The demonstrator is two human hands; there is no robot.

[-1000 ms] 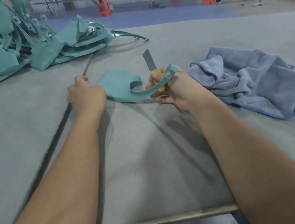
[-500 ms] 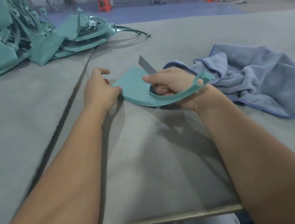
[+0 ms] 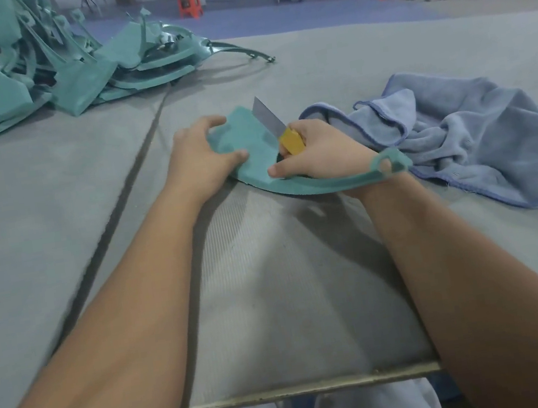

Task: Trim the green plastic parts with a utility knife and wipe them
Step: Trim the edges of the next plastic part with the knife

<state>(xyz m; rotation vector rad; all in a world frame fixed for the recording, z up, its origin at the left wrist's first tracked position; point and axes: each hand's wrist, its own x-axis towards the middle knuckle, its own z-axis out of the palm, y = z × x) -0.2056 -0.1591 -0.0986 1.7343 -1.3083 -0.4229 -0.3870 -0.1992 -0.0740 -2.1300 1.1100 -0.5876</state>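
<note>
A grey surface [image 3: 275,306] is lying under my arms. A heap of green parts [image 3: 34,70] is sitting far left on it, a crumpled blue cloth [image 3: 479,139] lying at my right.

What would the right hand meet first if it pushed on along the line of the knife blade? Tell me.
The right hand would most likely slide across the green plastic part, then bare table; depth is unclear.

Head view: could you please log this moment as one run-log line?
left hand grips green part | right hand holds utility knife | blue cloth beside
</note>
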